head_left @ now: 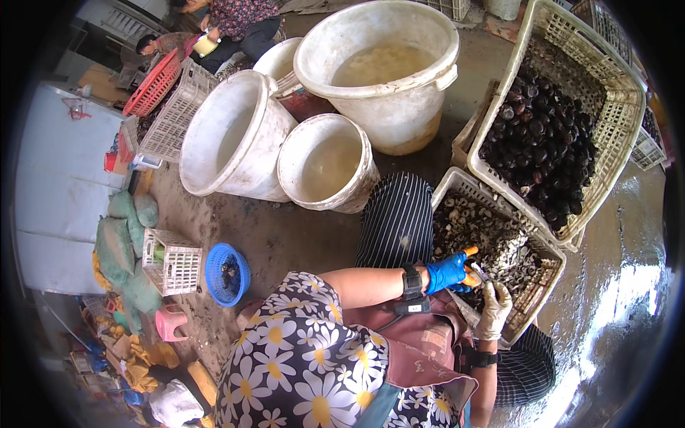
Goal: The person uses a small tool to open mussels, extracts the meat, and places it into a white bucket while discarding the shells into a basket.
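My left hand (450,272), in a blue glove with orange fingertip covers, is over the lower crate with its fingers curled around the tip of a small narrow tool. Whether it also grips a shellfish is hidden. My right hand (493,313), in a pale glove, pinches the near end of that narrow tool (479,272), which has a light surface and may be a knife. Beneath both hands the dirty white plastic crate (556,267) holds opened shells and pale pieces (516,249). Resting against its far rim, a larger crate (623,112) holds a heap of dark shellfish (540,144).
Several white plastic tubs stand ahead, with cloudy water in the large tub (374,93) and the small bucket (326,166). To the left are a blue basket (227,274), a white crate (171,262) and a pink stool (170,322). Two people (235,24) sit at the back. The floor (615,299) is wet.
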Motion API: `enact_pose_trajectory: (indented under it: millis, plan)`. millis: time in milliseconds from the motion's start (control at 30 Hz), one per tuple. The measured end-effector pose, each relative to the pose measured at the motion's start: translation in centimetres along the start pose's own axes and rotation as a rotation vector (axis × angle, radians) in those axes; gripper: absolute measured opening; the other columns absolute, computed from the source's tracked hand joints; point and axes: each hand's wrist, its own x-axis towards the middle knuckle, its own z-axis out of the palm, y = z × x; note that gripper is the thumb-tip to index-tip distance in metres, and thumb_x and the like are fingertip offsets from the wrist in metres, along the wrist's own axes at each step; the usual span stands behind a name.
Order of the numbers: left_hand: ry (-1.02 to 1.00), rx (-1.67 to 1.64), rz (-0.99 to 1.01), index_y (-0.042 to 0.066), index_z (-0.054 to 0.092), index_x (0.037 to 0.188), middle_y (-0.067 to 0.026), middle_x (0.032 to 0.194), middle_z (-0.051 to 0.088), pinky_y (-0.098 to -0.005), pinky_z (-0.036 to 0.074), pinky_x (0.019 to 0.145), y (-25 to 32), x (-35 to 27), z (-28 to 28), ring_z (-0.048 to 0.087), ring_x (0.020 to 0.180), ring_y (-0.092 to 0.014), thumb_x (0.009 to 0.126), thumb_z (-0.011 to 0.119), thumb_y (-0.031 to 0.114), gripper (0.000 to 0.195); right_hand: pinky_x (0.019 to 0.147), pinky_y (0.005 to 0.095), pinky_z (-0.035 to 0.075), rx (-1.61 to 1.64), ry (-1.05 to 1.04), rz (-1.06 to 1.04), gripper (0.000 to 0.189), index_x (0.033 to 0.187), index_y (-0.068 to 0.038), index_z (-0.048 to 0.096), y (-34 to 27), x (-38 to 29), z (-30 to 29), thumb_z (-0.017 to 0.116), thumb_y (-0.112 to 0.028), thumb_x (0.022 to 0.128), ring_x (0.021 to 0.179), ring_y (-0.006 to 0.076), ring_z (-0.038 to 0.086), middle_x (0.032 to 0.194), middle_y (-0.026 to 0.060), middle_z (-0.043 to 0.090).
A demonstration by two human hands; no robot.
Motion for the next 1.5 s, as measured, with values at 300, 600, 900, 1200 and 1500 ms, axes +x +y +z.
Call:
enact_pose_trajectory:
  millis: [300,600,900,1200,1500]
  plan:
    - [-0.292,-0.107,-0.031,0.002,0.059,0.111,0.0011,0.084,0.060,-0.0159,0.042,0.066,2.0,-1.3,0.3,0.053,0.071,-0.006,0.085,0.058,0.012,0.028,0.059,0.0202,0.038,-0.191,-0.038,0.120,0.014,0.091,-0.001,0.063,2.4,1.3,-2.2,0.063,-0.013,0.083,0.062,0.0056,0.047,0.072,-0.0037,0.056]
    - [-0.160,0.423,0.185,0.002,0.054,0.117,-0.0057,0.105,0.061,-0.0229,0.045,0.085,1.8,-0.1,-1.4,0.056,0.097,-0.013,0.084,0.056,0.003,0.033,0.074,0.0247,0.044,-0.245,0.147,-0.105,0.019,0.100,0.003,0.061,-2.1,0.3,0.5,0.059,-0.009,0.085,0.081,0.0109,0.053,0.091,0.0042,0.060]
    - [-0.119,-0.281,-0.175,0.006,0.053,0.118,-0.0081,0.107,0.061,-0.0244,0.048,0.084,2.2,-0.1,0.6,0.059,0.094,-0.016,0.085,0.054,0.002,0.034,0.066,0.0211,0.047,-0.140,0.180,-0.193,0.014,0.090,-0.004,0.066,-0.6,1.2,-2.0,0.070,-0.008,0.077,0.072,0.0076,0.056,0.083,0.0023,0.064]
    - [-0.108,-0.142,-0.170,0.007,0.055,0.114,-0.0098,0.102,0.063,-0.0196,0.050,0.067,2.5,-1.1,-0.2,0.062,0.088,-0.018,0.085,0.056,0.006,0.030,0.068,0.0199,0.046,-0.080,0.129,-0.019,0.019,0.093,-0.001,0.063,-0.4,1.4,-1.5,0.070,-0.010,0.078,0.074,0.0060,0.053,0.084,0.0004,0.063]
    - [-0.164,-0.290,-0.226,0.008,0.051,0.122,-0.0094,0.105,0.062,-0.0190,0.050,0.068,1.9,-0.1,-0.5,0.061,0.085,-0.014,0.085,0.056,0.006,0.037,0.070,0.0206,0.045,-0.121,0.111,-0.038,0.016,0.091,-0.002,0.065,0.8,1.8,-2.3,0.069,-0.011,0.079,0.074,0.0065,0.054,0.086,0.0008,0.063]
